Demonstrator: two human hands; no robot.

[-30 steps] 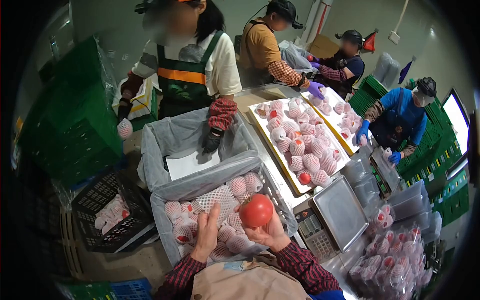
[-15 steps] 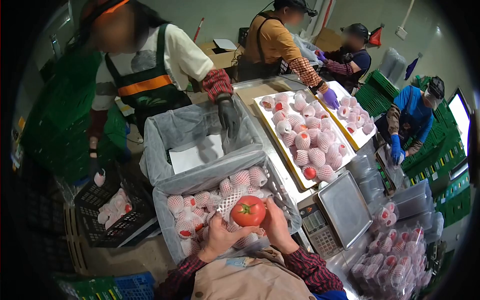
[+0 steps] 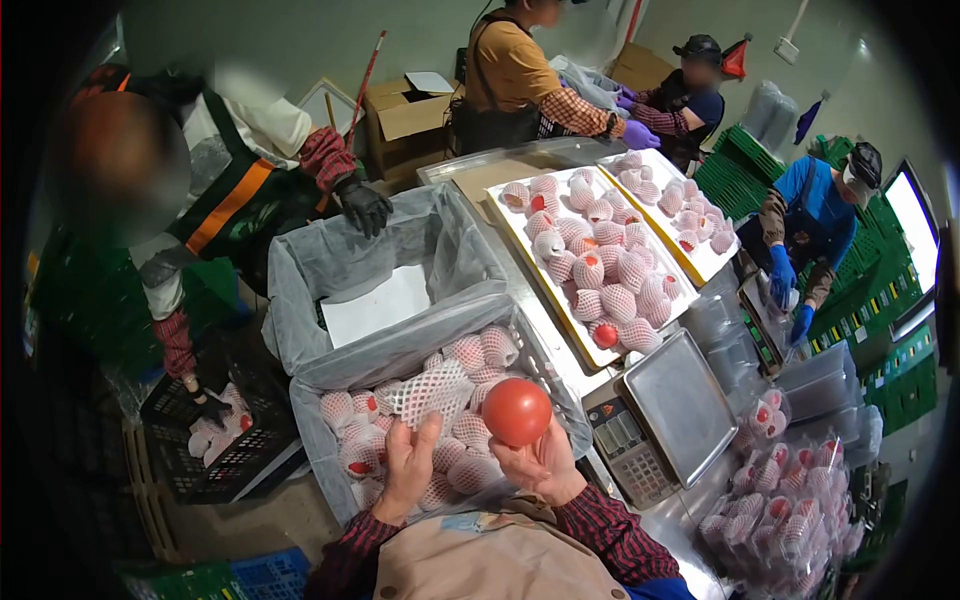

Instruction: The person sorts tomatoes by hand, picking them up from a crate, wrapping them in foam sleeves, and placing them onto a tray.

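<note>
A bare red tomato [image 3: 516, 411] rests on the raised fingers of my right hand [image 3: 540, 465], its smooth side facing me. My left hand [image 3: 409, 462] is pinched on the lower end of a white foam net sleeve [image 3: 432, 393], which looks flat and without a tomato. Both hands are above a lined crate [image 3: 330, 480] holding several tomatoes in foam nets [image 3: 470, 350]. The two hands are apart.
Behind is another lined crate [image 3: 290, 270] with white paper inside. A scale [image 3: 680, 405] and trays [image 3: 590, 350] of netted tomatoes stand to the right. At left a co-worker [image 3: 230, 170] reaches into a black crate [image 3: 180, 480]. Three other people work farther back.
My hands have moved apart, and the tomato has turned so its green stem no longer shows. The sleeve is now in my left hand. The left co-worker has leaned toward the black crate.
</note>
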